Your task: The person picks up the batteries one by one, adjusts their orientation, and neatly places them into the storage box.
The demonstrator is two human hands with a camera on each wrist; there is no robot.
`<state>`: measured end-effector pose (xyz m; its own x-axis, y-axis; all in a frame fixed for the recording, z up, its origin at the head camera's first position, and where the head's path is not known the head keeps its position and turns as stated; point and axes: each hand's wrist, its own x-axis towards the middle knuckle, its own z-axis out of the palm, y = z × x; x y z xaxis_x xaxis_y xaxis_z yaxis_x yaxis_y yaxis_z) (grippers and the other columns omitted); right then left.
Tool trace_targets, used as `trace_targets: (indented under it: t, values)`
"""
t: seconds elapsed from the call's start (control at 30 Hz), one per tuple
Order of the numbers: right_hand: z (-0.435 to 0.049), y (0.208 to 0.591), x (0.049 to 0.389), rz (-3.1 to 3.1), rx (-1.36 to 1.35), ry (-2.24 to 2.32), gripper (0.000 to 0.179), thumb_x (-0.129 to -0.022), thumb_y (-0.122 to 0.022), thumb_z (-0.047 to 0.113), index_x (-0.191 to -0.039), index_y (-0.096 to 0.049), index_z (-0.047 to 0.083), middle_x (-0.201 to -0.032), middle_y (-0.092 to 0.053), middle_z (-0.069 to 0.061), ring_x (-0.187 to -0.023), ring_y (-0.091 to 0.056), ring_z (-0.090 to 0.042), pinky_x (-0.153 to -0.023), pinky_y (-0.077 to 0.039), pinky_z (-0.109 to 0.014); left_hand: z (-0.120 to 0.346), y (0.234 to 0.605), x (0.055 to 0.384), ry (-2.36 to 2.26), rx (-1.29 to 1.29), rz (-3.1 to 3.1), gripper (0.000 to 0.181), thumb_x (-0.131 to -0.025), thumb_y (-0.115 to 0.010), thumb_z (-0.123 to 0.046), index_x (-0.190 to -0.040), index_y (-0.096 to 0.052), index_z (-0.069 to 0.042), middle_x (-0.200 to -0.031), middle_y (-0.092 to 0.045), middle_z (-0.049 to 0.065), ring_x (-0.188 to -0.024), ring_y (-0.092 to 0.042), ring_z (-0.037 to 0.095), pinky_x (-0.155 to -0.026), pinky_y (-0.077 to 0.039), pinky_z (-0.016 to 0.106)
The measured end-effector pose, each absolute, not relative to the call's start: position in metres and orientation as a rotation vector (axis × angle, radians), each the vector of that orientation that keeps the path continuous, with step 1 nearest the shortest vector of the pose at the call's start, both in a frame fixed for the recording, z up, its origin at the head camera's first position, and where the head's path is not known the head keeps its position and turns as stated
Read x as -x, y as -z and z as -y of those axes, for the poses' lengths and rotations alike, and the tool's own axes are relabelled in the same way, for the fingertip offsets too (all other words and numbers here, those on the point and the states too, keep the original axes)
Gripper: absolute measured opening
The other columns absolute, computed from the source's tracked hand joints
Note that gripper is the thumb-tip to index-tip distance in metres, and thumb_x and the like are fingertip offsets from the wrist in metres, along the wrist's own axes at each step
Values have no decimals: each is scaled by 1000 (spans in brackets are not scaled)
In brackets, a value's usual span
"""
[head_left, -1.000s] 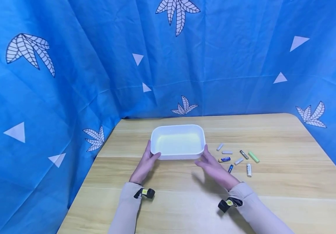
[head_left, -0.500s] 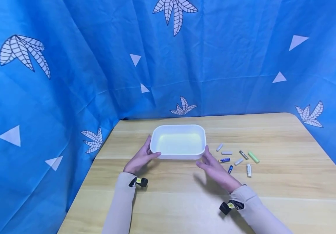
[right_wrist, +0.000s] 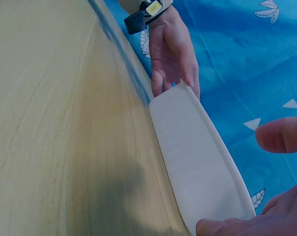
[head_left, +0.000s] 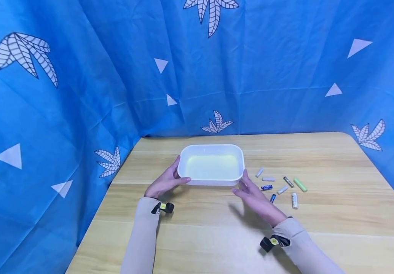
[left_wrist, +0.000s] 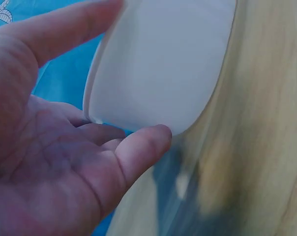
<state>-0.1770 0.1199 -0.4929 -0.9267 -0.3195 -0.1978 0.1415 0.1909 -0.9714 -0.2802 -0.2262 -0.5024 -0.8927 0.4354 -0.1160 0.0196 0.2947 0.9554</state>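
Note:
A white rectangular plastic container (head_left: 211,163) with rounded corners stands near the middle of the wooden table, with nothing visible inside. My left hand (head_left: 165,182) grips its left end, thumb over the front rim and other fingers around the side. In the left wrist view, the thumb reaches the rim while a fingertip touches the lower corner. At the right end, my right hand (head_left: 257,198) touches the container's side with extended fingers. Its thumb (right_wrist: 279,135) stands apart from the wall in the right wrist view. Some fingertips are hidden behind the container.
Several loose batteries lie right of the container, among them a green one (head_left: 300,185), a white one (head_left: 294,201) and a blue one (head_left: 267,187). A wooden table (head_left: 197,247) spreads beneath. Blue patterned cloth (head_left: 272,68) hangs behind it and on the left.
My left wrist and forearm have swung left and slightly forward, with the thumb staying at the rim. The right hand and the container have barely moved. The head view has shifted slightly.

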Motion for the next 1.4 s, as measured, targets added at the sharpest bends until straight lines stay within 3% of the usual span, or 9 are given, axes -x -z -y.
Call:
trace_targets:
  t: [0.27,0.43,0.63,1.13,1.4]
  values:
    - [-121,492,177,-2115,190,1805,94,-106,-55,31,-163,18,18,-174,3,-13,-161,-10,-36,-130,-11,-57,226,500,279,-1576,-412,-2316,119,-79,-91,-33,-167,-11,-30,-172,-28,-1,-154,-40,28,-127,-33,52]
    - [-121,493,179,-2106,208,1825,91,-107,-54,25,-163,18,17,-174,-1,-15,-161,-11,-37,-130,-10,-57,227,502,280,-1607,-349,-2331,121,-72,-95,-34,-166,-19,-28,-167,-40,1,-149,-47,26,-124,-40,48]
    - [-121,493,180,-2104,170,1822,90,-107,-53,24,-163,17,18,-174,-2,-14,-161,-13,-36,-130,-10,-56,227,501,281,-1639,-280,-2316,122,-70,-97,-31,-166,-22,-25,-166,-41,1,-150,-47,24,-121,-43,43]
    - [-123,490,179,-2150,142,1795,89,-107,-55,26,-164,12,15,-174,-8,-16,-159,-20,-35,-129,-14,-56,226,497,281,-1650,-293,-2296,120,-72,-96,-26,-166,-22,-26,-166,-42,1,-150,-46,25,-123,-41,45]
    - [-128,485,179,-2145,121,1786,86,-108,-53,36,-165,6,12,-175,-3,-11,-160,-19,-34,-129,-17,-57,226,499,279,-1642,-280,-2311,120,-71,-97,-30,-166,-22,-28,-166,-41,0,-151,-45,25,-123,-41,45]
